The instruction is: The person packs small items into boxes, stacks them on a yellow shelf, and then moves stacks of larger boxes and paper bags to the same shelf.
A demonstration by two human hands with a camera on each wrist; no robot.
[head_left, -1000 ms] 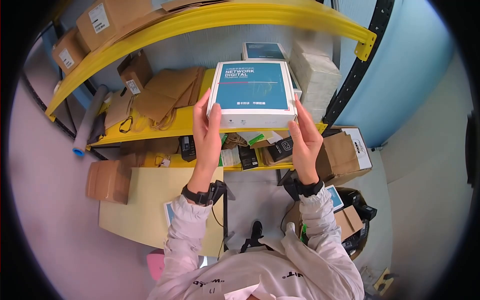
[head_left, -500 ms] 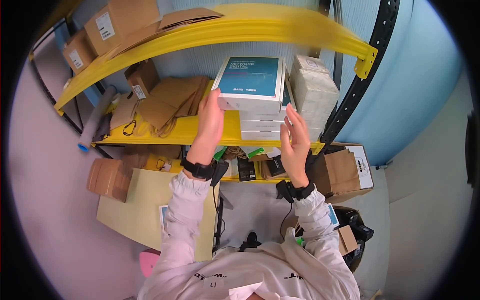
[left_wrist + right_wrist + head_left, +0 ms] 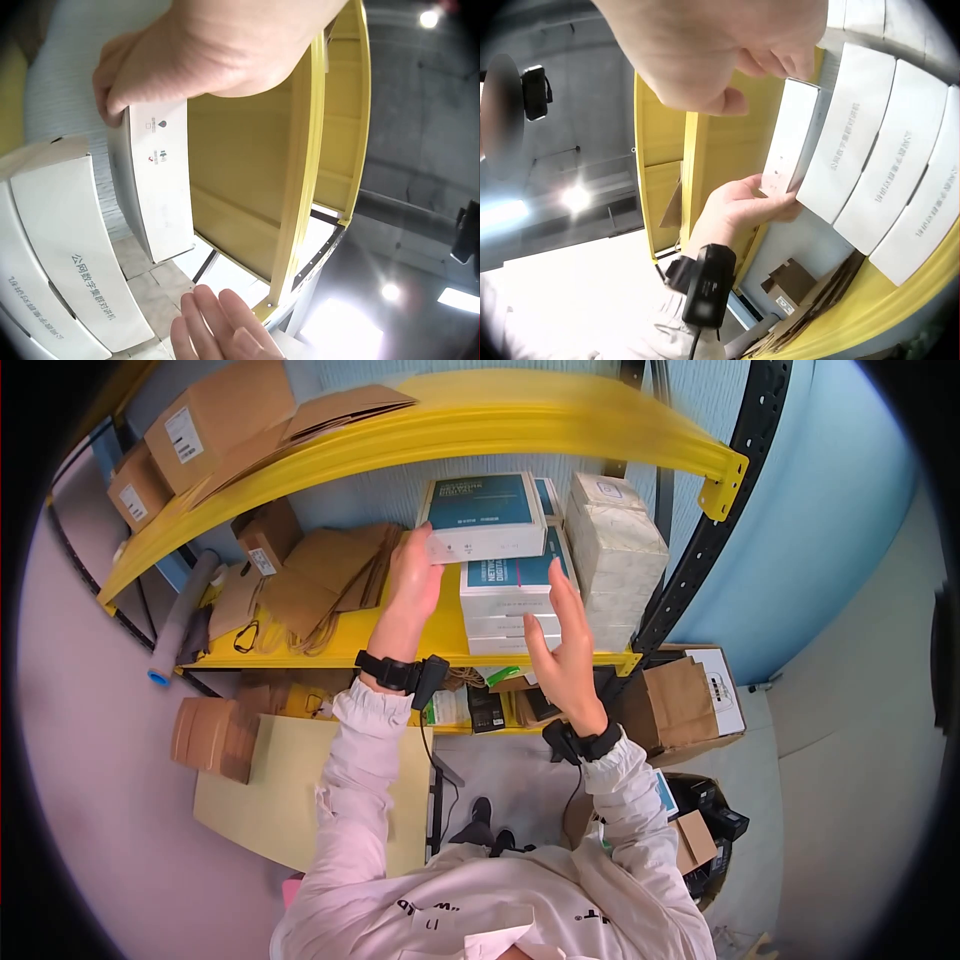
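Note:
My left hand (image 3: 412, 580) grips the left end of a white box with a blue printed lid (image 3: 482, 505), thumb near its front corner. The box is raised and tilted above a stack of similar white boxes (image 3: 512, 630) on the yellow middle shelf (image 3: 350, 638). In the left wrist view, the small print on the side of the held box (image 3: 161, 180) shows. My right hand (image 3: 568, 655) is off the box, in front of the stack, with fingers extended and thumb apart. The right wrist view shows the held box (image 3: 789, 139) beside the stack's front faces (image 3: 851, 135).
Worn pale boxes (image 3: 612, 560) are piled right of the stack. Flattened cardboard (image 3: 320, 575) lies to the left on the shelf. Overhead runs a yellow shelf beam (image 3: 460, 432); a black perforated post (image 3: 690, 550) stands at right. A pale table (image 3: 290, 800) is at lower left.
The right hand has let go of the box and moved left and down, away from it. The left hand has carried the box back over the stack, which has come into fuller view.

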